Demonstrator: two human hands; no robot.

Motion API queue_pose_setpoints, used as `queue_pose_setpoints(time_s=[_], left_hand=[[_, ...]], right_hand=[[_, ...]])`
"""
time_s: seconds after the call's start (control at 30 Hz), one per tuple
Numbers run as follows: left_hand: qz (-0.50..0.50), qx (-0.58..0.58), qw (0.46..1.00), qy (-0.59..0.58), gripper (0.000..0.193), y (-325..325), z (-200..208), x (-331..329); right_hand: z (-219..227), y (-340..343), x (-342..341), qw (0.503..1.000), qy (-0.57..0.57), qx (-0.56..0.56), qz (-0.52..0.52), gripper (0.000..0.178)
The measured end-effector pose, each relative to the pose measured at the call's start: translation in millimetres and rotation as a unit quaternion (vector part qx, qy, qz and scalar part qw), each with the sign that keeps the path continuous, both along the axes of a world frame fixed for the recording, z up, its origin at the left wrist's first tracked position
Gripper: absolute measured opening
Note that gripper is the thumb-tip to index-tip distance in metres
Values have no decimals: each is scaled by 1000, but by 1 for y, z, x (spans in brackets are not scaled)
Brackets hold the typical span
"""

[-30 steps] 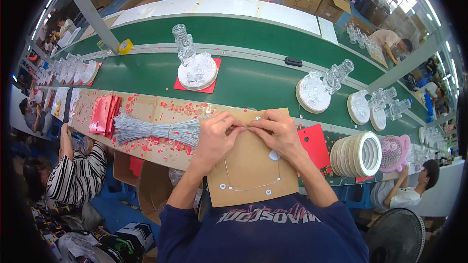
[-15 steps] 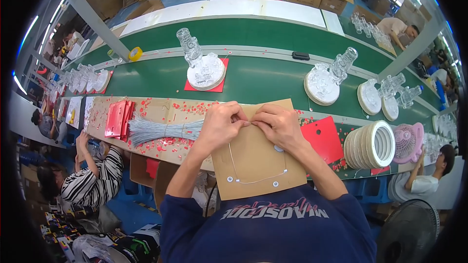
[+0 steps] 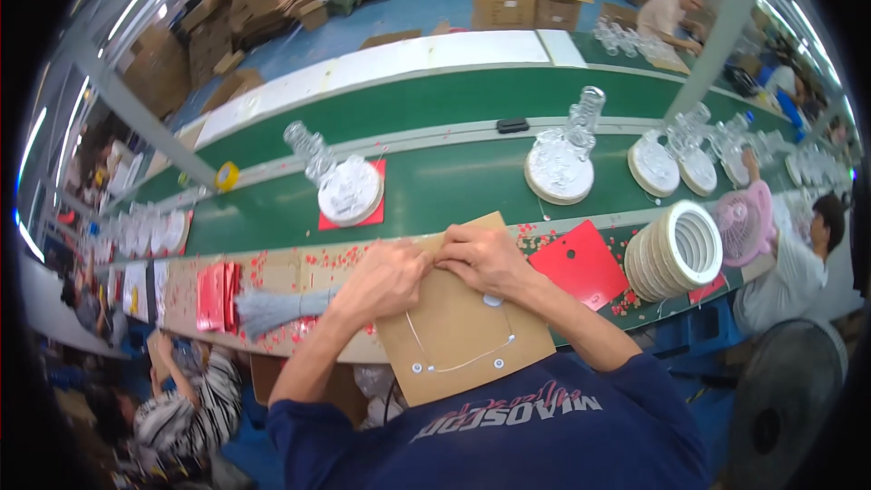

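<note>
A brown cardboard sheet point(image 3: 454, 327) is tilted against the front of my shirt. A thin white wire point(image 3: 463, 367) runs across it in a loop, with small white clips and two round white pieces point(image 3: 499, 364) near its lower edge. At the upper part of the sheet my left hand point(image 3: 390, 274) and my right hand point(image 3: 481, 259) meet, thumbs and fingers pinched together. Whatever is between the fingertips is too small and covered to make out. A bundle of grey wire ties point(image 3: 281, 308) lies left of my left hand; a red sheet with a hole point(image 3: 581, 265) lies to the right.
Red cards point(image 3: 218, 298) and scattered red bits are on the bench at left. White rings point(image 3: 671, 252) are stacked at right by a pink fan point(image 3: 744, 222). Round white bases with clear parts point(image 3: 560, 166) stand on the green belt point(image 3: 454, 181). People sit on both sides.
The view has turned, so bench and belt sit lower and further left. Both hands stay pinched at the sheet's upper part, now closer together, with the left hand's fingers more curled.
</note>
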State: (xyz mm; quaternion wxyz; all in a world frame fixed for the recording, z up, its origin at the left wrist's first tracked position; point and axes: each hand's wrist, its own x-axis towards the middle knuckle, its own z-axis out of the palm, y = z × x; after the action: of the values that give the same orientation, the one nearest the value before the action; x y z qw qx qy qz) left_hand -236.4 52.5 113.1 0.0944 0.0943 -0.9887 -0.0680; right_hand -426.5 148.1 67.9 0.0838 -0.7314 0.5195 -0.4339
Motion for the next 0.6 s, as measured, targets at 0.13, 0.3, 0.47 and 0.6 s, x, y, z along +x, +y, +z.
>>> queue_pose_setpoints(time_s=[0.13,0.3,0.47,0.6], left_hand=[[21,-14,999,27,13,10,-9,0],[16,-95,994,50,9,25,-16,-6],[148,-101,983,32,16,50,-26,-15],[188,-118,974,33,21,68,-31,-24]], right_hand=[[3,-4,-9,999,5,40,24,6],[13,-7,-22,995,5,83,58,8],[27,-24,-26,977,36,177,110,11],[30,-58,-36,956,103,162,221,13]])
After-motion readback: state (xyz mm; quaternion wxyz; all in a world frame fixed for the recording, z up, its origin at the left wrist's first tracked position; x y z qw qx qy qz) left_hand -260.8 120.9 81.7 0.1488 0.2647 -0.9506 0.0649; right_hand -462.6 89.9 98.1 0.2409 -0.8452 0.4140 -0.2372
